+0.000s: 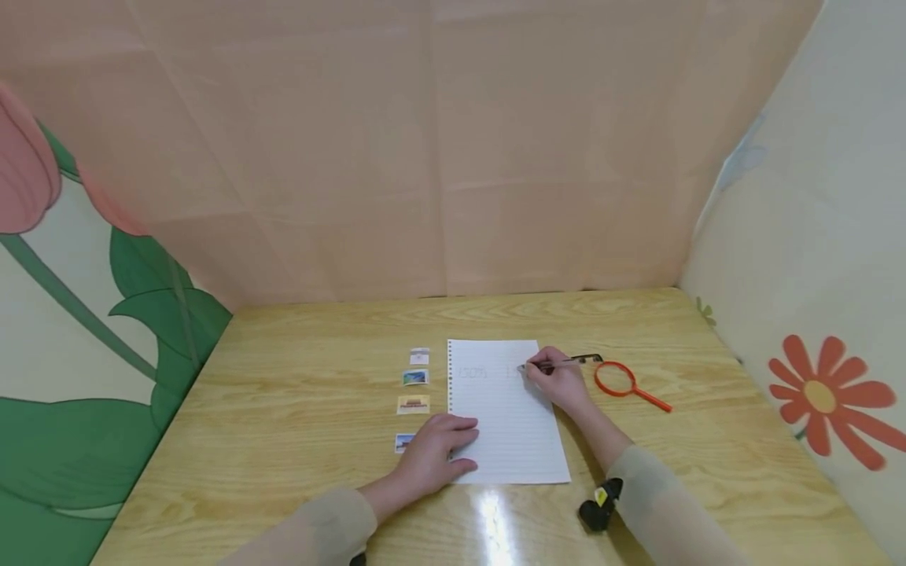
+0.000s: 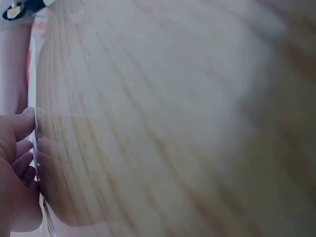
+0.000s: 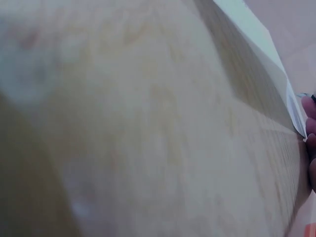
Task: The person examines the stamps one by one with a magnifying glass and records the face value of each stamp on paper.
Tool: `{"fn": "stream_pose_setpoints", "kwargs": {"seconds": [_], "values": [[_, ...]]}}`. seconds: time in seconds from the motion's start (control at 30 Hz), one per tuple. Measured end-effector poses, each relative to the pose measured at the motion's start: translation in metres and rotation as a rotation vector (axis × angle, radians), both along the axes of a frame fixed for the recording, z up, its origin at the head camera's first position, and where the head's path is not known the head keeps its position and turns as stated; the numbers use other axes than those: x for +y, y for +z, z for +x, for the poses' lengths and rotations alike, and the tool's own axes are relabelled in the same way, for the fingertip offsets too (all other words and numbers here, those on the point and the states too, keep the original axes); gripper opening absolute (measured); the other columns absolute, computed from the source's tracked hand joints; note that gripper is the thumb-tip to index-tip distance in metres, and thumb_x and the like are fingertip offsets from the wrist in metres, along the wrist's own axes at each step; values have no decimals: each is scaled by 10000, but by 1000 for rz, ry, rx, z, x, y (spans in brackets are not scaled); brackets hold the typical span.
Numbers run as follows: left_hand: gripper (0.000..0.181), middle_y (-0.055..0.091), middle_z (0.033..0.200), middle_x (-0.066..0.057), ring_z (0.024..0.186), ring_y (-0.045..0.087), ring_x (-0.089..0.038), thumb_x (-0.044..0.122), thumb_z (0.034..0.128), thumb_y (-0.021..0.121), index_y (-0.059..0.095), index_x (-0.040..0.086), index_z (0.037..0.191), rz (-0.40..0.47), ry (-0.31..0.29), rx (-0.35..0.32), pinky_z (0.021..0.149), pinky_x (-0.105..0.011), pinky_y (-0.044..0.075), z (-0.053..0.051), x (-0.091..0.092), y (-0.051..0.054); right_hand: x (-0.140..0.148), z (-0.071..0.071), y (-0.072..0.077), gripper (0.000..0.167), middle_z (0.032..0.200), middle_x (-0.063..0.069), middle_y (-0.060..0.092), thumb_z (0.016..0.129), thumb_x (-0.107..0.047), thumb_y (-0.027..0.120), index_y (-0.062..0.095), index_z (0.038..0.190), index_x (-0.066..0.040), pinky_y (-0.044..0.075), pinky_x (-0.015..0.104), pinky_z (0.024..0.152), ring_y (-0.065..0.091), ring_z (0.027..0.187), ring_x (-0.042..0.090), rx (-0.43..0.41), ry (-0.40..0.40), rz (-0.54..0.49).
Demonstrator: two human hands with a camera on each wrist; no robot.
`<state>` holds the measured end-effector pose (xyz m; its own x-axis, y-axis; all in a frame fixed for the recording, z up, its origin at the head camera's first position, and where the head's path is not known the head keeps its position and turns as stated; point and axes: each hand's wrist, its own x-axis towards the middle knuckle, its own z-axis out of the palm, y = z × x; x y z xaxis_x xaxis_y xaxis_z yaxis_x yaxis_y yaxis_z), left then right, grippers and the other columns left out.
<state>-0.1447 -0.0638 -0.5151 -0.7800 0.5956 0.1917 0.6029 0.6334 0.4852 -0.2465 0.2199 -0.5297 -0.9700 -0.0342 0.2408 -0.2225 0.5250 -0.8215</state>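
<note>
A lined sheet of paper (image 1: 506,440) with punched holes on its left edge lies on the table, with faint writing near its top. My right hand (image 1: 561,383) pinches a dark pen (image 1: 566,362), its tip on the upper right part of the sheet. My left hand (image 1: 435,456) rests on the sheet's lower left edge with fingers spread, partly over the lowest small picture card (image 1: 403,442). In the left wrist view, the left hand (image 2: 17,168) lies at the far left. Fingertips of the right hand (image 3: 310,140) show at the right wrist view's edge.
Left of the sheet, other small picture cards (image 1: 414,405) stand in a column on the wooden table (image 1: 283,409). A red magnifying glass (image 1: 653,399) lies right of the right hand. Walls with printed flowers (image 1: 819,397) flank the table, and a plain pinkish cover (image 1: 439,157) hangs behind.
</note>
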Motion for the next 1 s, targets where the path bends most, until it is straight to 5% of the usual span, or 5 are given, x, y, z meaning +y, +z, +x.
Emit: {"fn": "stream_pose_setpoints", "kwargs": {"seconds": [1.0], "values": [[482,584,1381,-37,1254,514,-223,280,862,773,659,72,1282,1,-13,9,1102,-380,375,0,0,1,1,-1,0,37,809,26,643,857,-79,692,661,866,-61,480,242,614,573,710,163,34,-9,48]]}}
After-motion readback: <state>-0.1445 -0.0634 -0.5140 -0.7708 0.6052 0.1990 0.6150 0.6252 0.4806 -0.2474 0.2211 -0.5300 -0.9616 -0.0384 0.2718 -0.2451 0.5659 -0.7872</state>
